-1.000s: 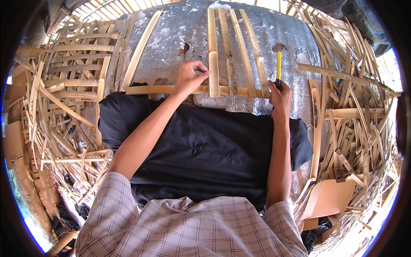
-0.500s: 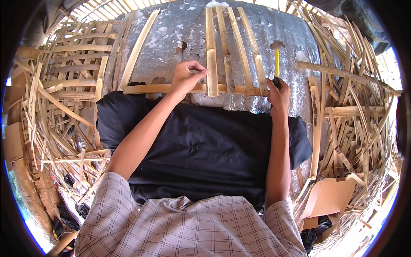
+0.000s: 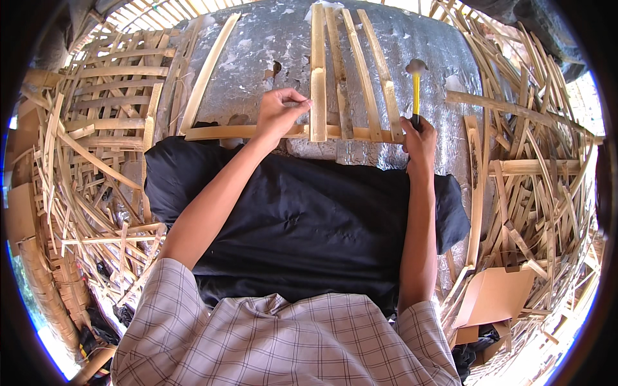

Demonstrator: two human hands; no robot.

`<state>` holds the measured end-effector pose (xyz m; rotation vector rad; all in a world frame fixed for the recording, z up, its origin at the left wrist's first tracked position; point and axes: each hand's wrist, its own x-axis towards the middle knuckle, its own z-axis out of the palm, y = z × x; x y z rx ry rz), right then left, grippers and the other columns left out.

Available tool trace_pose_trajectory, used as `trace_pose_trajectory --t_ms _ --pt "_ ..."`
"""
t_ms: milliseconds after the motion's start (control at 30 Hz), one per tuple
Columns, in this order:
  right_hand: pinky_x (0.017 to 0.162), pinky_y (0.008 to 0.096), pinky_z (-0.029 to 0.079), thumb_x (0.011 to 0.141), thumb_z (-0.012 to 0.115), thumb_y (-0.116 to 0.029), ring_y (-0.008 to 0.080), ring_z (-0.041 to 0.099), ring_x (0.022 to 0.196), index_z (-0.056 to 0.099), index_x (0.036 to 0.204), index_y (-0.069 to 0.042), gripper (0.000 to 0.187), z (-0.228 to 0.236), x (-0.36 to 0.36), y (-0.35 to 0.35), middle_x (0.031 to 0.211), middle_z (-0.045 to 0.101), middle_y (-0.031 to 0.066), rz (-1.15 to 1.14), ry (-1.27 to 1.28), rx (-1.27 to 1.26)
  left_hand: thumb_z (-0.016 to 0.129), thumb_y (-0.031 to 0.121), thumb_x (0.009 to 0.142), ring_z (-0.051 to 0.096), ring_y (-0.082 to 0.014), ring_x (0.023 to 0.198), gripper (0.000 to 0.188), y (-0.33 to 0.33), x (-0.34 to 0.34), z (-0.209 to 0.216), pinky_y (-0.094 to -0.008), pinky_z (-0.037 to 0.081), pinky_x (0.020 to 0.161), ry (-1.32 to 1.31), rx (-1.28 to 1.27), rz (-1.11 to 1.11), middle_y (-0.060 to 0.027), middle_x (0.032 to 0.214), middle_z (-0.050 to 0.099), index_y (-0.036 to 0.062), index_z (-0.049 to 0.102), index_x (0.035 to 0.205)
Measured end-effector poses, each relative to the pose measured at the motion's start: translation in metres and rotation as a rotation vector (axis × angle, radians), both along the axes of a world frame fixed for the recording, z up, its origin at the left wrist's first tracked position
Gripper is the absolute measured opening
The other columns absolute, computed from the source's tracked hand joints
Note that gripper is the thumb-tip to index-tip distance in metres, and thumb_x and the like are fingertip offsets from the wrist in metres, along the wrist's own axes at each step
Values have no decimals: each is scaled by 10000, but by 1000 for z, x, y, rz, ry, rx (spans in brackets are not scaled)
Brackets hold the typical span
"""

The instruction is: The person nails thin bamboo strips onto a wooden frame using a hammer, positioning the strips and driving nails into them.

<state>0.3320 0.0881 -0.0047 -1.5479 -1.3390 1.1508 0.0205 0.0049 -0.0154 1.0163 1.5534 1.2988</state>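
My left hand (image 3: 280,117) is closed in a pinch at the left edge of an upright bamboo strip (image 3: 318,80). The strip's near end lies across a horizontal bamboo strip (image 3: 222,133). In my right hand (image 3: 420,138) is a hammer (image 3: 416,93) with a yellow shaft and dark grip, its head pointing away from me. The right fingers are beside the right end of the horizontal strip. Several more strips stand between my hands, including a bamboo strip (image 3: 364,74); a separate bamboo strip (image 3: 209,72) slants at the left.
A worn silvery sheet (image 3: 270,45) lies under the strips. Black cloth (image 3: 309,219) covers my lap. Woven bamboo panels (image 3: 116,96) lie at left, and a heap of bamboo pieces (image 3: 534,212) at right. An open cardboard box (image 3: 496,296) stands at the lower right.
The upright strip by my left hand has slid slightly away from me, and the left hand has shifted a little with it. My right hand and the hammer have stayed put.
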Motion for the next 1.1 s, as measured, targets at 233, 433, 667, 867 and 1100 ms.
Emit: trace_pose_trajectory --t_ms 233,433,667,867,1100 --pt "494 300 302 915 755 -154 61 404 552 629 811 -23 210 9 -4 -4 660 512 -30 -21 37 -61 818 80 850 628 -87 724 117 3 -3 -4 -280 479 669 143 -37 30 -42 782 722 -13 750 835" --pt "473 288 301 917 757 -148 57 406 536 640 838 -15 194 1 -1 -2 675 525 -24 -7 16 -13 810 77 858 644 -91 724 109 4 -4 -5 -276 484 667 147 -16 32 -47 779 726 -15 754 849" --pt "458 283 299 917 761 -151 58 417 518 640 845 -14 196 9 -3 -5 663 511 -27 -11 43 -37 797 56 893 636 -68 761 80 4 -5 -4 -248 488 695 118 -61 -6 -27 821 723 -3 746 875" --pt "450 286 295 913 765 -155 57 415 516 623 821 -24 214 6 -1 -3 655 502 -29 -2 48 -34 787 59 907 638 -61 761 82 5 -4 -7 -238 487 692 100 -24 -18 -28 824 724 -2 736 886" --pt "456 289 303 913 763 -166 58 420 522 611 797 -31 234 6 -3 -4 655 498 -29 -9 25 -36 776 73 925 624 -55 766 92 6 -6 -7 -237 476 686 131 -40 -32 -19 835 711 4 716 912"
